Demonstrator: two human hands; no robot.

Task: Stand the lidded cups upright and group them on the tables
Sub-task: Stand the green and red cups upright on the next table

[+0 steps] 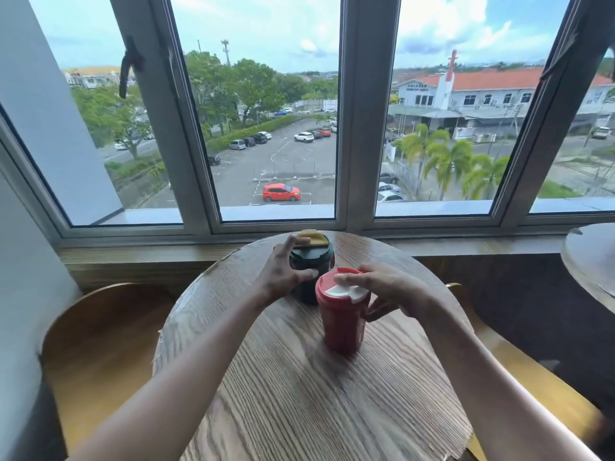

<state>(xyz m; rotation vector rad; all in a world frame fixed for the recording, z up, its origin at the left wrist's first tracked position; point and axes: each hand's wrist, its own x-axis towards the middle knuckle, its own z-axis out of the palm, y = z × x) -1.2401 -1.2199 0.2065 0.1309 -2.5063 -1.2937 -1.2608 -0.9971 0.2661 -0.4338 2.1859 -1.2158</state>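
Observation:
Two lidded cups stand upright, close together, on a round wooden table [299, 394]. The dark green cup [307, 287] with a yellow lid flap is the farther one. My left hand [283, 267] grips its left side and top, thumb across the body. In front of it and slightly right stands the red cup [341, 322] with a white lid flap. My right hand [386, 291] wraps its right side, fingers lying over the lid. Both cup bases rest on the table.
A window sill ledge [139, 257] runs behind the table under large windows. Curved wooden chairs stand at the left [100, 334] and right [519, 371]. The edge of a second round table [592, 261] shows at far right.

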